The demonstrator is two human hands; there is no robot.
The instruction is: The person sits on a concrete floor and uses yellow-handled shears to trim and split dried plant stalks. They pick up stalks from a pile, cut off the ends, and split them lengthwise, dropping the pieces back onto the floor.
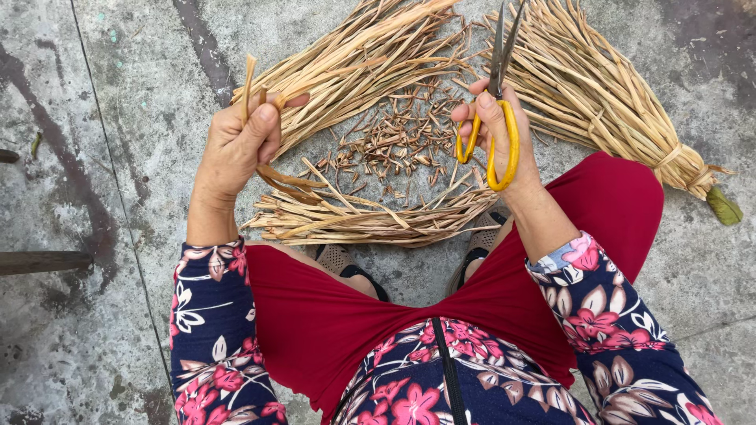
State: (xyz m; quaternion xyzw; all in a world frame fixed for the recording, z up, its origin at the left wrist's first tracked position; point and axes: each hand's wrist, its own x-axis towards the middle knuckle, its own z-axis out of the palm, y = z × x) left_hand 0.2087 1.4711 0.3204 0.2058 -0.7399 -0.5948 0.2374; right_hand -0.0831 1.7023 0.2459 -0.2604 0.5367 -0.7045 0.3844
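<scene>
Left hand [240, 142] clenched round a dry reed strip [250, 79], strip end poking up past thumb. Right hand [498, 134] fingers through yellow-handled scissors [496, 118], gripping them; blades pointing away, nearly closed. Landmark: heap of cut offcuts [394, 138] on concrete floor [118, 94]. Hands either side of heap. Loose reed pile [354, 55] beyond it, tied bundle [598, 102] to its rt, trimmed stack [370, 216] on near side by feet. Judgement: keep strip taut, cut over heap so bits drop there, thumb clear of blades.
</scene>
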